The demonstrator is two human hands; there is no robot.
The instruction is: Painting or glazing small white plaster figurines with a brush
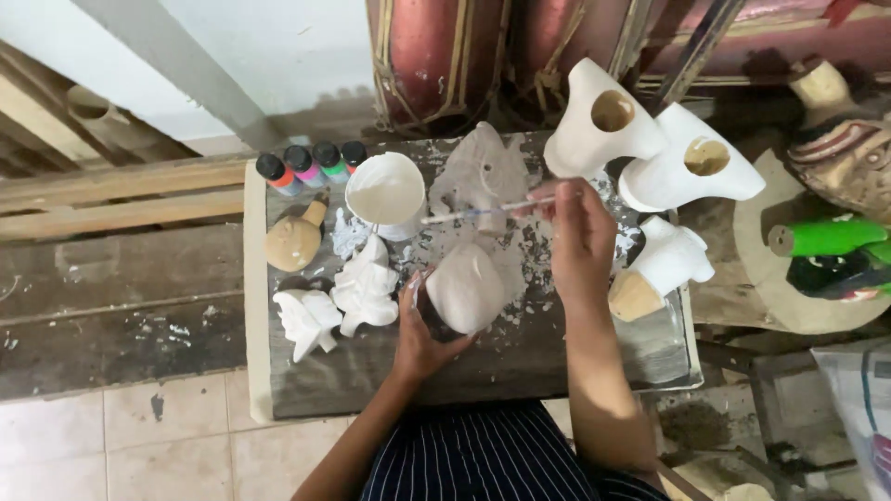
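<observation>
My left hand (pixel 422 339) cups a small rounded figure coated in white paint (pixel 467 288) just above the work board (pixel 306 390). My right hand (pixel 580 237) grips a thin paintbrush (pixel 483 212) whose tip points left, reaching the rim of a white cup of paint (pixel 385 193). The brush passes over a larger white-painted flat figure (pixel 483 172) lying on the board behind the held piece.
Two small white figures (pixel 339 301) and a bare wooden bulb-shaped piece (pixel 293 239) lie left. Several small paint bottles (pixel 311 165) stand at the back. Three white hollow-topped figures (pixel 650 153) sit right. A green-painted carving (pixel 831 241) lies far right.
</observation>
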